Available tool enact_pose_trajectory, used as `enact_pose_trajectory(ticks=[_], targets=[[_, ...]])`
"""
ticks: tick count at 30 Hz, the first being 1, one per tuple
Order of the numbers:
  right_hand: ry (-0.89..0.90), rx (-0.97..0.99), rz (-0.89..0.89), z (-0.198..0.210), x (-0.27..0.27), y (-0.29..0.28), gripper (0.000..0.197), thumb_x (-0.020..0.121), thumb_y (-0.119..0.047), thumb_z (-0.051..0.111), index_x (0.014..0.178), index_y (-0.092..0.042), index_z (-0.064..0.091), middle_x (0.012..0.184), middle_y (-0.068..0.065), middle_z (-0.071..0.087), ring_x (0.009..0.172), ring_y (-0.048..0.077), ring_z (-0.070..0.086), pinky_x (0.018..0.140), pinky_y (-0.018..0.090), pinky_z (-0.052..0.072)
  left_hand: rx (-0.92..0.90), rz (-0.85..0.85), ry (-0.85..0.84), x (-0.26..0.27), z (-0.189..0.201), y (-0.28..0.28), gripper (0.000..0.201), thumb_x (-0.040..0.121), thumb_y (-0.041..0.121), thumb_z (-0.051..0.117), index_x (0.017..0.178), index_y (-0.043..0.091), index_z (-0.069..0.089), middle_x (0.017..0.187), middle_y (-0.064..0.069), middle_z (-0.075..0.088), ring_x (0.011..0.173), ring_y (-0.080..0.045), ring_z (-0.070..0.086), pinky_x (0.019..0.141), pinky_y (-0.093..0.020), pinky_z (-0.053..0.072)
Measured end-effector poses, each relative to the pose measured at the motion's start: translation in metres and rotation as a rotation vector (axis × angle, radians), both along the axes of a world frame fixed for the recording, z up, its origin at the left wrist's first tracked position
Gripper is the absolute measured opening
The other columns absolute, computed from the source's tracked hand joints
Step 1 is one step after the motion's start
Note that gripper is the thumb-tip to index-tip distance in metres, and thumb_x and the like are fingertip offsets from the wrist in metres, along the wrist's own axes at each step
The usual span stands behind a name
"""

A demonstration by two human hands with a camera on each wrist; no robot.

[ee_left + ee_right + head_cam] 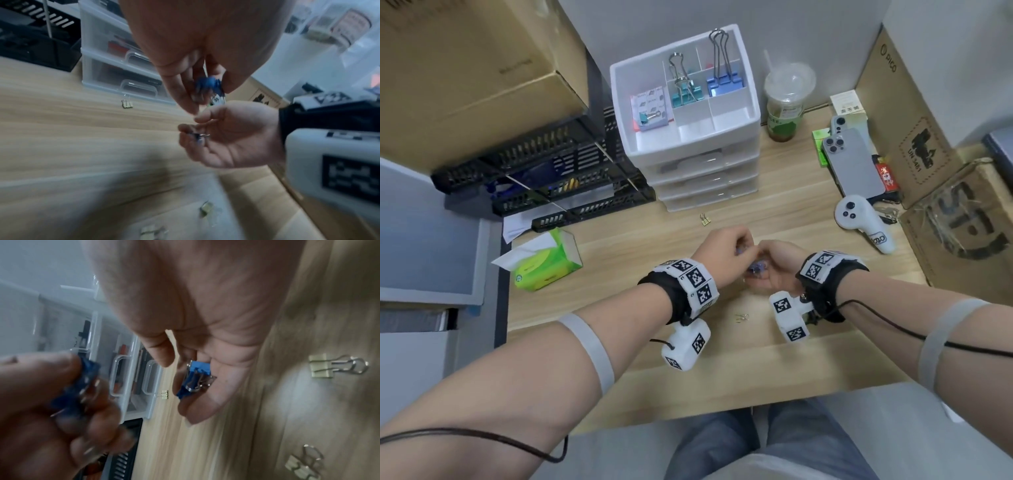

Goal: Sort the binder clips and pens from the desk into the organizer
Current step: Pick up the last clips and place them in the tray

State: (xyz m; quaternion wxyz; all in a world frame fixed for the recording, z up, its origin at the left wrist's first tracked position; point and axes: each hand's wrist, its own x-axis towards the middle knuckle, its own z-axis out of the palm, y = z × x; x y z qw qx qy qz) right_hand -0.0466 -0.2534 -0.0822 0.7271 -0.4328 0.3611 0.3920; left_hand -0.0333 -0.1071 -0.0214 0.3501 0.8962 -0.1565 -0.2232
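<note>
Two hands met in the middle of the head view, just above your desk [722, 359]. Your left hand [726, 248] had its fingers curled around some blue clips [207, 86]. Your right hand [774, 267] was cupped, palm up, and its bent fingers held more blue clips [193, 379]. The two hands were touching or almost touching; you cannot tell which from the blur.

The organizer [688, 113] stood in the upper middle of the head view, with clear drawers under its open top tray. In the tray, teal clips [686, 92] sat in the middle slot and big blue clips [724, 84] sat in the slot to their right. A small box [650, 109] lay in the left slot.

One gold clip [703, 219] lay on the desk between the organizer and your hands. In the right wrist view, another gold clip [337, 367] lay at the right edge, and a few more gold clips [304, 465] lay at the lower right.

A white controller [863, 222] lay at the right of the head view, and a green tissue pack [544, 260] at the left.
</note>
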Motion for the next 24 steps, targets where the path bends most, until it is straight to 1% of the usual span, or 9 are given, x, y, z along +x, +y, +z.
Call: enact_pose_trajectory(ticks=[3, 6, 9, 12, 15, 18, 21, 23, 24], targets=[[-0.042, 0.120, -0.026, 0.015, 0.002, 0.004, 0.026, 0.098, -0.018, 0.046, 0.091, -0.007, 0.068, 0.075, 0.010, 0.064, 0.064, 0.022, 0.066, 0.061, 0.036, 0.063, -0.060, 0.085, 0.044, 0.004, 0.003, -0.005, 0.009, 0.088, 0.014, 0.063, 0.079, 0.016, 0.065, 0.076, -0.006, 0.071, 0.073, -0.023, 0.069, 0.069, -0.037, 0.058], [-0.032, 0.212, -0.074, 0.025, 0.004, 0.003, 0.040, 0.100, -0.022, 0.047, 0.074, -0.007, 0.073, 0.068, 0.009, 0.068, 0.060, 0.021, 0.067, 0.063, 0.034, 0.061, -0.106, 0.142, 0.072, 0.006, 0.003, -0.008, 0.010, 0.086, 0.015, 0.063, 0.080, 0.015, 0.072, 0.074, -0.005, 0.074, 0.071, -0.020, 0.072, 0.068, -0.039, 0.061], [-0.014, 0.222, -0.082, 0.026, 0.006, 0.002, 0.028, 0.100, -0.018, 0.045, 0.088, -0.005, 0.066, 0.074, 0.010, 0.068, 0.065, 0.020, 0.068, 0.063, 0.031, 0.060, -0.138, 0.140, 0.139, 0.005, 0.000, -0.006, 0.021, 0.086, 0.010, 0.058, 0.087, 0.016, 0.079, 0.080, -0.002, 0.077, 0.070, -0.013, 0.071, 0.072, -0.031, 0.061], [0.049, 0.191, -0.132, 0.021, 0.006, -0.002, 0.021, 0.100, -0.018, 0.049, 0.096, -0.002, 0.062, 0.083, 0.011, 0.061, 0.073, 0.019, 0.063, 0.055, 0.028, 0.061, -0.210, 0.155, 0.203, 0.003, 0.001, -0.004, 0.031, 0.085, 0.006, 0.053, 0.097, 0.017, 0.079, 0.090, -0.002, 0.078, 0.084, -0.014, 0.074, 0.080, -0.027, 0.059], [0.071, 0.161, -0.080, 0.014, 0.006, -0.006, 0.021, 0.098, -0.023, 0.054, 0.089, -0.005, 0.061, 0.080, 0.008, 0.058, 0.058, 0.018, 0.066, 0.047, 0.023, 0.056, -0.202, 0.199, 0.133, 0.005, -0.001, 0.001, 0.025, 0.089, 0.006, 0.055, 0.101, 0.015, 0.075, 0.095, -0.002, 0.077, 0.091, -0.015, 0.072, 0.080, -0.015, 0.054], [0.078, 0.094, -0.060, 0.004, 0.005, -0.013, 0.028, 0.098, -0.023, 0.054, 0.077, -0.007, 0.058, 0.075, 0.008, 0.057, 0.051, 0.017, 0.062, 0.045, 0.021, 0.054, -0.190, 0.207, 0.053, 0.007, -0.007, 0.010, 0.019, 0.086, 0.006, 0.060, 0.094, 0.017, 0.073, 0.088, -0.001, 0.074, 0.085, -0.014, 0.068, 0.080, -0.023, 0.053], [0.066, -0.004, 0.006, 0.002, 0.002, -0.022, 0.024, 0.095, -0.016, 0.053, 0.072, -0.010, 0.053, 0.071, 0.007, 0.056, 0.045, 0.015, 0.053, 0.037, 0.019, 0.044, -0.058, 0.160, 0.046, 0.005, -0.017, 0.022, 0.014, 0.084, 0.009, 0.061, 0.090, 0.017, 0.071, 0.075, 0.003, 0.064, 0.066, -0.011, 0.057, 0.070, -0.025, 0.049], [0.083, -0.094, 0.087, -0.002, -0.001, -0.032, 0.018, 0.093, -0.014, 0.056, 0.076, -0.011, 0.053, 0.067, 0.006, 0.056, 0.039, 0.014, 0.048, 0.033, 0.019, 0.036, 0.111, 0.055, 0.093, 0.001, -0.027, 0.031, 0.012, 0.083, 0.015, 0.062, 0.091, 0.017, 0.070, 0.077, 0.006, 0.062, 0.070, -0.013, 0.058, 0.069, -0.028, 0.049], [0.048, -0.192, 0.205, -0.003, -0.003, -0.037, 0.016, 0.092, -0.014, 0.058, 0.077, -0.010, 0.054, 0.064, 0.006, 0.055, 0.037, 0.014, 0.045, 0.034, 0.019, 0.034, 0.201, -0.024, 0.131, -0.003, -0.033, 0.036, 0.012, 0.084, 0.018, 0.062, 0.094, 0.017, 0.070, 0.079, 0.008, 0.061, 0.074, -0.015, 0.059, 0.069, -0.027, 0.049]])
